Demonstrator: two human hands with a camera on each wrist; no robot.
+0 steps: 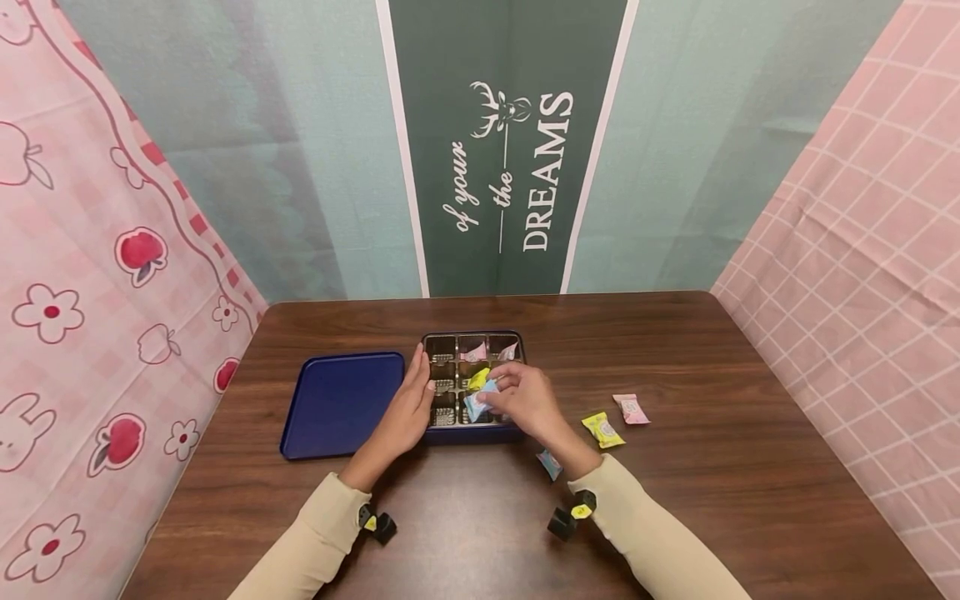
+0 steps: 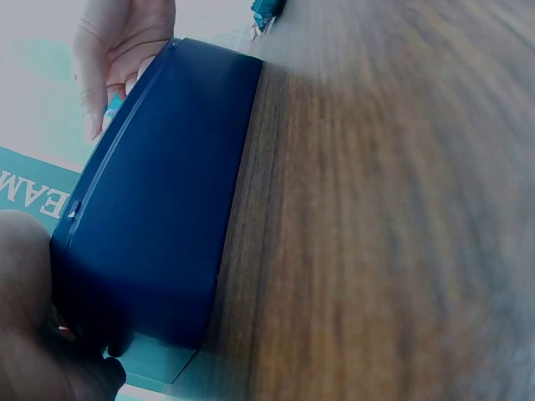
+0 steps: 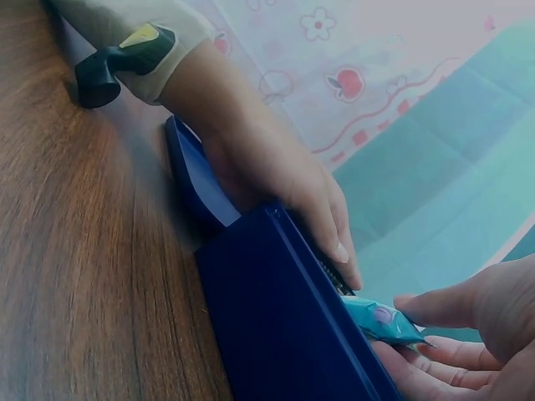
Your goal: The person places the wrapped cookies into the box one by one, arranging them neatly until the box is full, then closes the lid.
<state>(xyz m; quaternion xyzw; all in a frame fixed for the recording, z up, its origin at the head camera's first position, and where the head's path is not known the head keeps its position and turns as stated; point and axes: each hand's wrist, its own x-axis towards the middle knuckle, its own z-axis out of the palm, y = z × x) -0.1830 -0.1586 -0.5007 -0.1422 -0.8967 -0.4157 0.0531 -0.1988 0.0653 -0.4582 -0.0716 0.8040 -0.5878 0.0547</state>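
Observation:
A dark blue box with a sectioned tray inside stands on the table. Above its front compartments my right hand pinches a blue wrapped candy between thumb and fingers; the right wrist view also shows this candy at the box rim. My left hand rests along the box's left side with its fingers straight. A yellow wrapped candy lies in the centre compartment. Two pink wrapped candies sit in the back row, one in the middle and one at the right.
The blue lid lies left of the box, near my left hand. To the right on the brown table are a yellow candy, a pink candy and a blue candy beside my right wrist. Curtains surround the table.

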